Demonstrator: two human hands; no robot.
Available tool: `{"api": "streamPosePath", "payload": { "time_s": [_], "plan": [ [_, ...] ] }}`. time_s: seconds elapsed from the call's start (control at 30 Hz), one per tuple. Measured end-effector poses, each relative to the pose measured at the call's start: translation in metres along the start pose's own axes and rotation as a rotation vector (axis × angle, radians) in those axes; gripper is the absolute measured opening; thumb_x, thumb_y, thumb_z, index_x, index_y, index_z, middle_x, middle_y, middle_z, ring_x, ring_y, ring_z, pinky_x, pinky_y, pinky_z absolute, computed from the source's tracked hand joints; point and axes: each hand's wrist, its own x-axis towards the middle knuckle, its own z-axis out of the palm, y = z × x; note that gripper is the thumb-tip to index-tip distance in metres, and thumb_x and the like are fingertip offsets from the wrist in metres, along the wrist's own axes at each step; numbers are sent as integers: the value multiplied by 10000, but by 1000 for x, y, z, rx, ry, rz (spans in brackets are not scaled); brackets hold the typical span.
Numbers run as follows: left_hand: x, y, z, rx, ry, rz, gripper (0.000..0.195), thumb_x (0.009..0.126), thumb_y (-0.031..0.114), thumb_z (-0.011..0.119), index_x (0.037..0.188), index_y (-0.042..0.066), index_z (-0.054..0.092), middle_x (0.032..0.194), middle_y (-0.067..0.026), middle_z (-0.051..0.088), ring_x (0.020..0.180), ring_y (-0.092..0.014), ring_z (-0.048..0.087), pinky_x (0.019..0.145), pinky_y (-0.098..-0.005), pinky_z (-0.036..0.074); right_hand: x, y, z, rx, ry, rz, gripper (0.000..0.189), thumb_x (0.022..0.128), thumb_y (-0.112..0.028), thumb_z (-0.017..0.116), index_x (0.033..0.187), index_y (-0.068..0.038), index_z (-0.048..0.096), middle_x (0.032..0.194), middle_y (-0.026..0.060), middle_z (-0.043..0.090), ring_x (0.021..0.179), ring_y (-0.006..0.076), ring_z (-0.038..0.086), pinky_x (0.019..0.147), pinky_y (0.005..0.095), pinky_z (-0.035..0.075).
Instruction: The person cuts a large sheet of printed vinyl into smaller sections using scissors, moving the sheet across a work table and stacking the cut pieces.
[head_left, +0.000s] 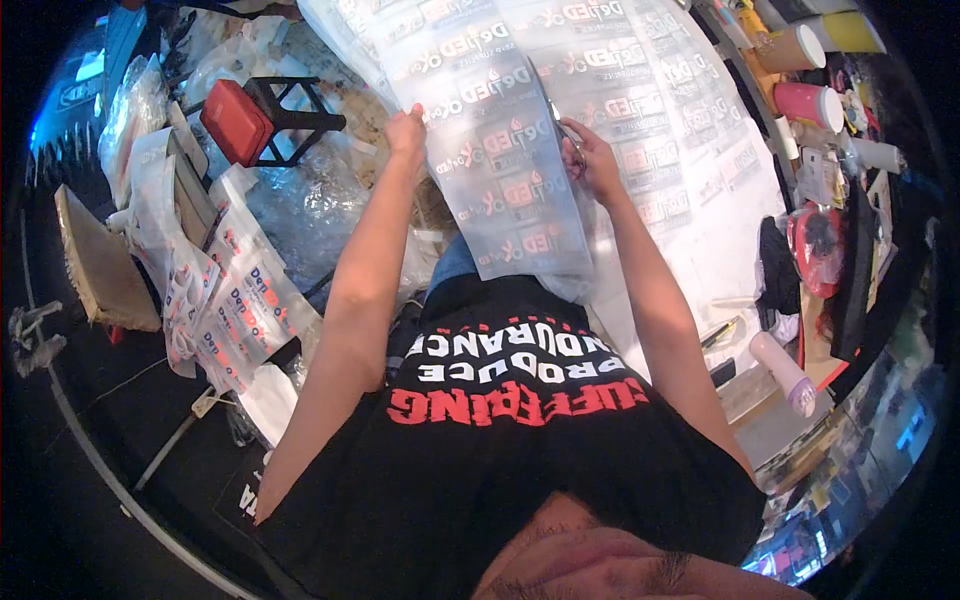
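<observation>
My left hand (407, 135) pinches the left edge of a translucent printed film strip (510, 180), which bears repeated red and white lettering. In my right hand (598, 161) is a pair of scissors (576, 150), with the blades at the strip's right edge. A slit runs up from the blades between this strip and the wider printed film sheet (645, 127) to its right. The strip's lower end hangs in front of my waist. How far apart the scissor blades stand cannot be made out.
A red and black stool (247, 124) stands at left beside crumpled clear plastic (315, 195). Cut printed film strips (240, 307) hang below it. Tubs (810, 105) line the table's right side, near a pink bottle (781, 371) and a pen (718, 334).
</observation>
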Motion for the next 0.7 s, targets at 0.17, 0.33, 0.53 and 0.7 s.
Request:
{"api": "streamPosePath", "payload": {
  "time_s": [0.17,0.33,0.53,0.7],
  "plan": [
    [-8,16,-2,86,-1,-83,175,917,131,637,906,-43,616,817,-52,596,723,-152,512,673,-306,417,4,3,-3,-44,2,18,477,907,-164,632,1358,-85,496,662,-25,513,531,52,437,471,199,348],
    [-12,10,1,317,-7,69,196,939,138,591,964,-54,621,857,-72,627,755,-141,526,694,-305,426,2,3,1,-69,-25,-21,478,907,-200,648,1354,-114,502,650,-19,533,516,55,459,471,204,361],
    [-21,-5,8,340,85,427,220,946,135,556,860,-68,562,747,-113,601,688,-189,514,686,-371,435,24,-13,13,-66,-6,10,475,910,-211,649,1348,-110,497,632,-30,512,524,55,452,492,202,366],
    [-25,2,4,317,87,302,219,956,140,533,861,-55,565,727,-92,592,663,-159,499,636,-340,425,35,-20,27,-190,16,0,464,926,-226,624,1353,-108,486,631,-35,497,543,52,446,501,202,360]
  ]
}}
